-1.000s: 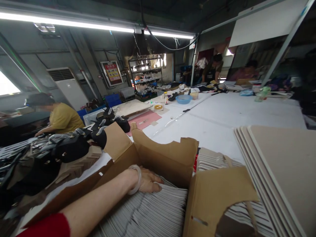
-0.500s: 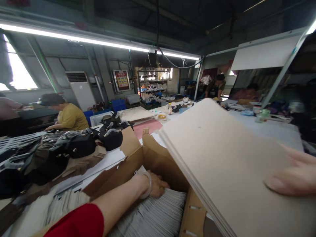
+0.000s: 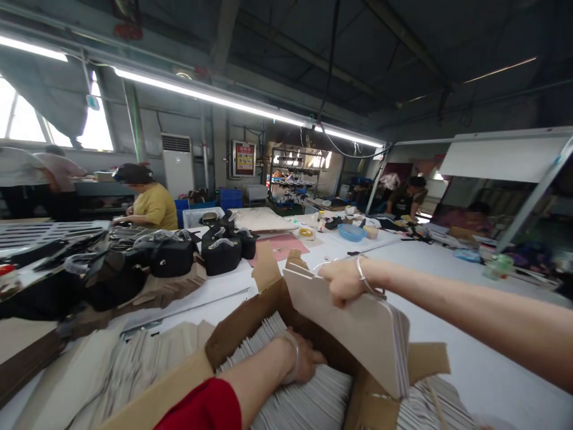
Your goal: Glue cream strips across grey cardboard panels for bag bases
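My left hand [image 3: 305, 361], with a bangle at its wrist, reaches down into an open cardboard box [image 3: 244, 310]. Its partly visible fingers lie stretched over a tightly packed row of grey board sheets [image 3: 308, 400] standing on edge. My right hand [image 3: 344, 280], also wearing a bangle, grips the top edge of a thin stack of beige board sheets [image 3: 358, 325]. That stack stands upright and tilted over the box's right side, with rounded corners showing. Where its lower edge meets the box I cannot tell.
More board sheets lie left of the box [image 3: 134, 364] and right of it [image 3: 436, 406]. Black bags [image 3: 165, 257] crowd the table's left side. Farther back are a pink sheet [image 3: 282, 248], a tape roll [image 3: 306, 232] and a blue basin [image 3: 351, 232]. A person in yellow [image 3: 156, 206] sits at left.
My right hand has swung the board stack from the right, near the camera, to upright at the box, now gripping its top edge. My left hand remains in the box. The view has shifted.
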The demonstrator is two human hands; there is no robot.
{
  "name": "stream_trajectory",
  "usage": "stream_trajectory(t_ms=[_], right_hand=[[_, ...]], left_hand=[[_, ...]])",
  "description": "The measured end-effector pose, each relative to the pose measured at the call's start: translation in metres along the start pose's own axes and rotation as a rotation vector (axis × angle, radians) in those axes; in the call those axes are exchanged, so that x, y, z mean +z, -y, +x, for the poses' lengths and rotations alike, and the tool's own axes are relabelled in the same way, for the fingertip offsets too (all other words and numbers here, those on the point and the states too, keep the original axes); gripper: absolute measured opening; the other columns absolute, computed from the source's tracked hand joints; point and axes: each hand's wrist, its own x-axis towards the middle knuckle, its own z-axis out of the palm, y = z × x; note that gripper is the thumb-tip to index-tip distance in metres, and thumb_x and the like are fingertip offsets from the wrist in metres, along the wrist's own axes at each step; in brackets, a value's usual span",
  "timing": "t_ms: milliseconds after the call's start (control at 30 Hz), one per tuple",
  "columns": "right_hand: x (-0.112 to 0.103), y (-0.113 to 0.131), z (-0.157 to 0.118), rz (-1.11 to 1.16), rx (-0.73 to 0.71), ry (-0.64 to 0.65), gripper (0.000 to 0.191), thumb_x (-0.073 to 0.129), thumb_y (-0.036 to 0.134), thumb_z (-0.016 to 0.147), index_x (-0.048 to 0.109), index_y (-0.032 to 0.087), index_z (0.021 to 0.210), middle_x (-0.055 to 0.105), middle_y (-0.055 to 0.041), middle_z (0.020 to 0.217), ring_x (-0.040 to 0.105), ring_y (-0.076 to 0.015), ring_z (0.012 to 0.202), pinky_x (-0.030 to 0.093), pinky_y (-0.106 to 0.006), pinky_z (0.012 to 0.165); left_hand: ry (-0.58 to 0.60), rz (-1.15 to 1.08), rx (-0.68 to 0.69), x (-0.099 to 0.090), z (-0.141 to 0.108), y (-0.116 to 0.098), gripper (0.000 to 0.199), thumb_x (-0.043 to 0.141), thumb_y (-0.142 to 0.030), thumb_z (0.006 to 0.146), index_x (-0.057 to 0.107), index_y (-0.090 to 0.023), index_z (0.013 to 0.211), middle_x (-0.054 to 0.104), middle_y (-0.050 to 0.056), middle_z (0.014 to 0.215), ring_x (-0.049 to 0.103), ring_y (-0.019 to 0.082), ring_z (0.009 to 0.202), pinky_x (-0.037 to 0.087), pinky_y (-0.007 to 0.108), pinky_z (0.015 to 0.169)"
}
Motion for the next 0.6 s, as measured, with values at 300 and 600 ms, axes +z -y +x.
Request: stream_trajectory(t_ms=[300,600], right_hand=[[0.036,0.020,0.038,-0.342,0.040,0.029,0.047,0.056,0.014,0.052,0.064,0.003,0.096,0.065,-0.0210,0.094,0.063,-0.0298,0.083,0.049,-0.031,0.058],[0.045,0.018,0.080,-0.352,-0.049,0.030,0.043,0.054,0.011,0.052,0.064,0.003,0.093,0.065,-0.0214,0.093,0.063,-0.0319,0.083,0.051,-0.035,0.060]], left_hand=[[-0.003,0.036,0.009,-0.003,-0.002,-0.003,0.057,0.041,-0.027,0.074,0.033,-0.046,0.127,0.045,0.005,0.132,0.044,0.034,0.117,0.030,0.063,0.091],[-0.022,0.093,0.034,-0.005,-0.001,-0.003,0.059,0.045,-0.026,0.069,0.037,-0.047,0.124,0.057,0.006,0.119,0.056,0.034,0.102,0.041,0.056,0.081]])
